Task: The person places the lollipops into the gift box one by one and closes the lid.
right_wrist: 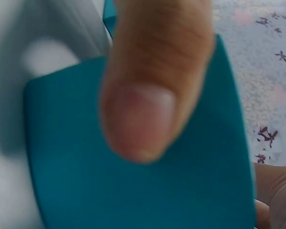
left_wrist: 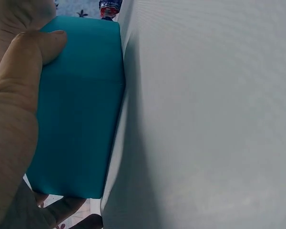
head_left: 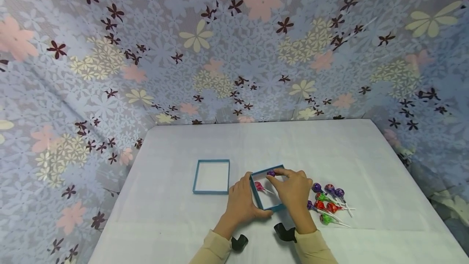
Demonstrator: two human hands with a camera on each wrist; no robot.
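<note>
My left hand (head_left: 239, 203) grips the left side of a blue-rimmed square box (head_left: 267, 169). In the left wrist view its thumb (left_wrist: 52, 44) lies on the teal wall (left_wrist: 81, 114), and fingers show at the far end. Over the box's upper right part, my right hand (head_left: 294, 190) pinches a lollipop with a purple wrapper (head_left: 271, 173); its stick is hidden by the hand. A pink lollipop (head_left: 259, 186) lies inside the box. The right wrist view shows the right thumb (right_wrist: 143, 119) large and blurred before the teal wall (right_wrist: 109, 191).
Left of the hands lies a second blue-rimmed square tray or lid (head_left: 211, 193). To the right, several lollipops in purple, red and green wrappers (head_left: 325, 218) lie in a loose pile on the white table (head_left: 165, 215). A flowered cloth (head_left: 234, 64) hangs behind the table.
</note>
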